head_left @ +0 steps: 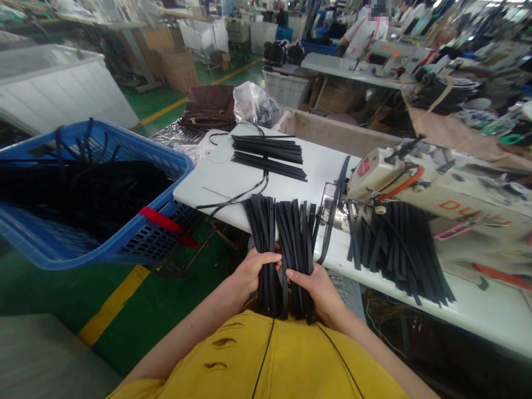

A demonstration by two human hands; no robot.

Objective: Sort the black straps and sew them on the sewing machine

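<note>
Blue perforated plastic basket (123, 243) holding dark strips (120, 185); left hand (254, 269), right hand (316, 284) gripping flat black strip bundles (296, 238) at white worktop's (218, 174) front edge.

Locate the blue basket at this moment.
In the head view, the blue basket is on the left, beside the left end of the white tabletop.

Lighting: diffuse, pale on my white tabletop (220, 173), dark shadow beneath it. Focus: fair on the black strips (297, 238) I hold; far workshop (266, 36) blurred, edges stretched, pixelated patch (379, 10) at top.
</note>
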